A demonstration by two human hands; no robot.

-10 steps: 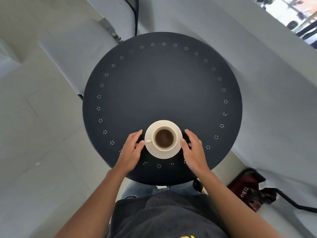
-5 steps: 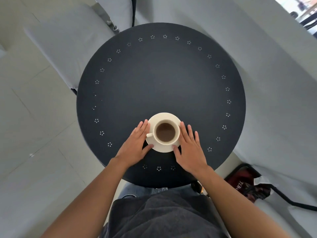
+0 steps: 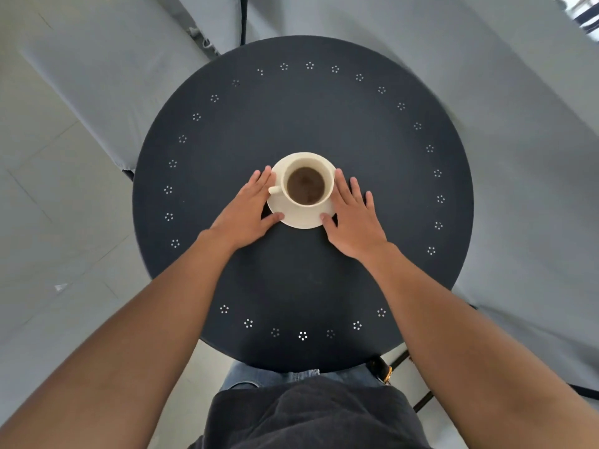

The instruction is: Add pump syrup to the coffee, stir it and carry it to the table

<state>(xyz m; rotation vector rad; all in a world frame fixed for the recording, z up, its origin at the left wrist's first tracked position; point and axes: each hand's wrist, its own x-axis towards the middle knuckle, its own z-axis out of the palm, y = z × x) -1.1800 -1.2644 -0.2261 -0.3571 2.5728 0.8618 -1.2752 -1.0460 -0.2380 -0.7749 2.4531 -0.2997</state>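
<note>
The cup point(image 3: 307, 184) on its saucer point(image 3: 299, 218) sits mid-table point(image 3: 324, 286): rigid, fragile, spillable. Left hand point(image 3: 244, 215) and right hand point(image 3: 355, 218) lie open, flat, apparently touching the saucer rim; handle there.

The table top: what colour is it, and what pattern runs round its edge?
The table is dark navy-black, ringed by small clusters of dots, in the head view.

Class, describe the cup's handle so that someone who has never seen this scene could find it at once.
Start at the round dark table, then the cream saucer near its middle, flanked by the left hand and right hand. On it stands the cup of coffee. The handle is the small cream stub jutting from the cup toward the left hand.
</note>
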